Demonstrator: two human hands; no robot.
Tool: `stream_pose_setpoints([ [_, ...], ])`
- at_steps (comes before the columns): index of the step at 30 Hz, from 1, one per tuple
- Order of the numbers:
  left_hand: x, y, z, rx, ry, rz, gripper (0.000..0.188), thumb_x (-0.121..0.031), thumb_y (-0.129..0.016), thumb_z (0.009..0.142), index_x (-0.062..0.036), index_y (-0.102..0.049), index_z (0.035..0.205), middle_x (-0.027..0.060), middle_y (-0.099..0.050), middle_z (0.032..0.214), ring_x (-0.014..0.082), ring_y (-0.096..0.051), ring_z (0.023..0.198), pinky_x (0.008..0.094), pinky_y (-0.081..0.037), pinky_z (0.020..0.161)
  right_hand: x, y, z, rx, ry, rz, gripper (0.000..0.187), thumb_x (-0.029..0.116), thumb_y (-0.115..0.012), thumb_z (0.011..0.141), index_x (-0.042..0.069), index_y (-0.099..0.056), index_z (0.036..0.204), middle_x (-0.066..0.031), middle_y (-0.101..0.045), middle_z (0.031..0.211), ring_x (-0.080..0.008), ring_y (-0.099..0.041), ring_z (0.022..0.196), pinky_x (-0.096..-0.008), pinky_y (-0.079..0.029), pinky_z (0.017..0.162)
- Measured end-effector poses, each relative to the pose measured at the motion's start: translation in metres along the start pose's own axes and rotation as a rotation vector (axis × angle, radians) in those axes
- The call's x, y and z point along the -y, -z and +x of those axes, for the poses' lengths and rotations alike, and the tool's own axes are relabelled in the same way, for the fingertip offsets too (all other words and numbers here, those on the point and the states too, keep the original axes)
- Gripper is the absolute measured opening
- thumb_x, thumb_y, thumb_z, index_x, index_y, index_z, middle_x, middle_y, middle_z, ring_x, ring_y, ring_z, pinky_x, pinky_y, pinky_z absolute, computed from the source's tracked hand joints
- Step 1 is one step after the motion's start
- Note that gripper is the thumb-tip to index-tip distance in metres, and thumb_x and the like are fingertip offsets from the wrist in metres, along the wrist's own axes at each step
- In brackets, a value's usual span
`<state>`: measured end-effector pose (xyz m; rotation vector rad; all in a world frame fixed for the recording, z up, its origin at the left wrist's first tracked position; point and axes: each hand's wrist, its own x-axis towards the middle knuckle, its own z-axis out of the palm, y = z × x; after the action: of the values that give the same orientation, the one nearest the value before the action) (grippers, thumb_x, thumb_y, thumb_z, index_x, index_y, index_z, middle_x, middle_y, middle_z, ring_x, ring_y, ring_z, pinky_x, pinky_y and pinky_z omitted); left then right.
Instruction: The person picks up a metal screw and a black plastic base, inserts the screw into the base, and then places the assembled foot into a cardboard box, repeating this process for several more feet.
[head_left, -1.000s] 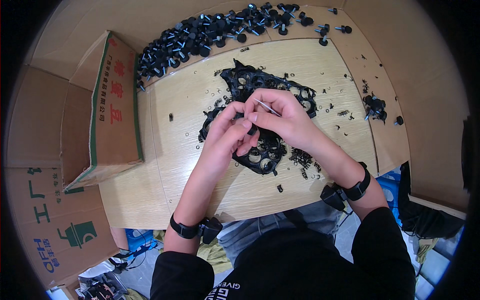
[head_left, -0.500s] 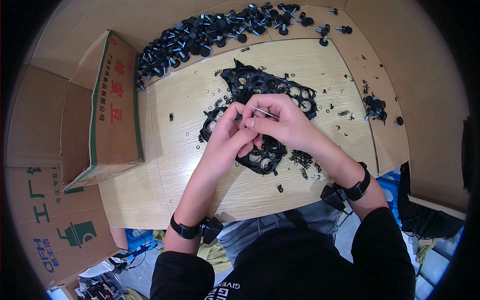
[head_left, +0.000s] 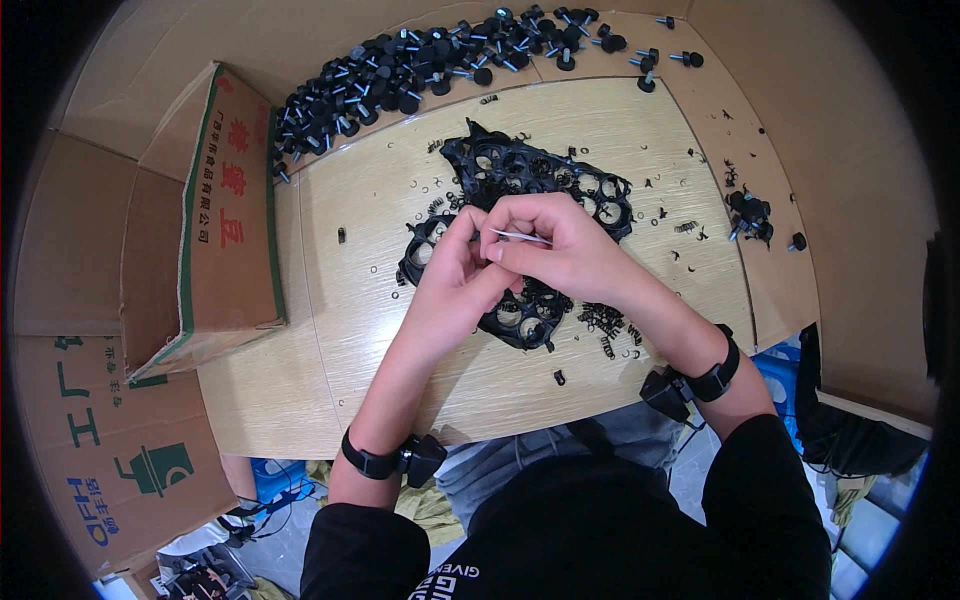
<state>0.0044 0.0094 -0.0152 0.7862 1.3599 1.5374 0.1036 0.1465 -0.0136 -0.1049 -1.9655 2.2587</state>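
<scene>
Above the middle of the table, my two hands meet at the fingertips. My right hand (head_left: 556, 238) is closed on a thin silver metal tool (head_left: 523, 237), pinched between thumb and fingers; its kind does not show clearly. My left hand (head_left: 462, 282) has its fingers curled in beside the right fingertips, and whatever it grips is hidden. Beneath and behind both hands lie black plastic sheets (head_left: 597, 186) full of round holes, with ragged edges. Part of them is covered by my hands.
A heap of black-headed screws (head_left: 385, 75) lines the far edge. Small black springs (head_left: 602, 318) and scraps are scattered across the wooden table (head_left: 330, 300). An open cardboard box (head_left: 232, 200) stands on the left; a small black screw cluster (head_left: 750, 215) sits to the right.
The silver tool has tilted flatter and dropped slightly within my right fingers. My left fingers have shifted a little under the right hand. The rest looks the same.
</scene>
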Motion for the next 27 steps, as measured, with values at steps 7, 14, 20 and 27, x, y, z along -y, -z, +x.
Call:
stream_pose_setpoints([
  [7,-0.0012,0.0053,-0.0008,0.036,0.048,0.032,0.019,-0.001,-0.057,0.087,-0.0078,-0.043,0.100,0.0018,-0.059,0.084,0.0015,-0.053,0.068,0.0158,-0.034,0.051,-0.0026,-0.0010,0.0010,-0.030,0.027,-0.030,0.010,0.010,-0.061,0.092,0.001,-0.061,0.088,0.0020,-0.057,0.065,-0.0038,-0.053,0.058,-0.0211,-0.041,0.053],
  [14,-0.0069,0.0022,-0.0010,0.058,0.043,0.002,0.026,0.005,-0.058,0.083,-0.0059,-0.043,0.101,0.0021,-0.056,0.093,0.0055,-0.057,0.077,0.0188,-0.044,0.064,-0.0017,0.0010,0.0010,-0.013,-0.009,-0.098,0.005,0.005,-0.060,0.092,0.001,-0.061,0.089,0.0016,-0.061,0.074,-0.0035,-0.054,0.065,-0.0202,-0.042,0.058],
  [20,-0.0058,0.0032,-0.0010,0.068,0.057,0.010,0.026,0.006,-0.057,0.083,-0.0047,-0.043,0.102,0.0029,-0.054,0.095,0.0077,-0.058,0.082,0.0209,-0.047,0.069,-0.0027,0.0006,0.0012,-0.007,-0.010,-0.110,0.005,0.005,-0.060,0.092,0.001,-0.061,0.089,0.0012,-0.061,0.074,-0.0038,-0.054,0.064,-0.0208,-0.042,0.057],
  [27,-0.0061,0.0026,-0.0013,0.074,0.057,0.001,0.026,0.006,-0.057,0.083,-0.0040,-0.042,0.102,0.0035,-0.053,0.096,0.0086,-0.057,0.084,0.0227,-0.049,0.072,-0.0006,0.0007,0.0006,-0.006,-0.014,-0.129,0.005,0.005,-0.060,0.091,0.001,-0.060,0.089,0.0016,-0.059,0.071,-0.0029,-0.052,0.063,-0.0205,-0.040,0.056],
])
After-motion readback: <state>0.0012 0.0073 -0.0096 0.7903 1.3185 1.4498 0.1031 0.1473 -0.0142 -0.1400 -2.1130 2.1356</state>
